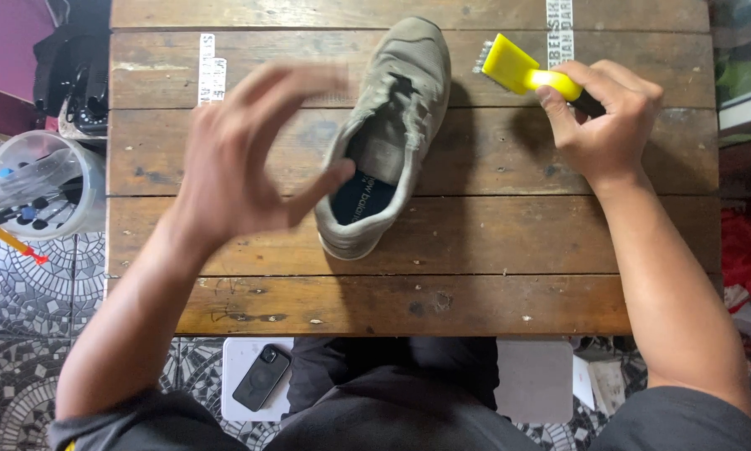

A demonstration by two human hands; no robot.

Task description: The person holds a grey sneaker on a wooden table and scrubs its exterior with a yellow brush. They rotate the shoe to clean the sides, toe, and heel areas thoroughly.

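A worn grey-beige sneaker (392, 134) lies on a wooden slat table (475, 242), toe pointing away from me, with a dark insole showing inside. My left hand (242, 159) hovers just left of the shoe, blurred, with fingers spread and curved and the thumb close to the shoe's collar; it holds nothing. My right hand (609, 125) is to the right of the shoe and grips the handle of a yellow brush (517, 68), whose short bristles point toward the shoe's toe.
A clear plastic container (45, 188) with pens and tools stands on the patterned tile floor at the left. A black phone (261, 377) lies on a white stool near my knees. Paper strips (210, 67) are stuck on the table's far part. Clutter sits at the right edge.
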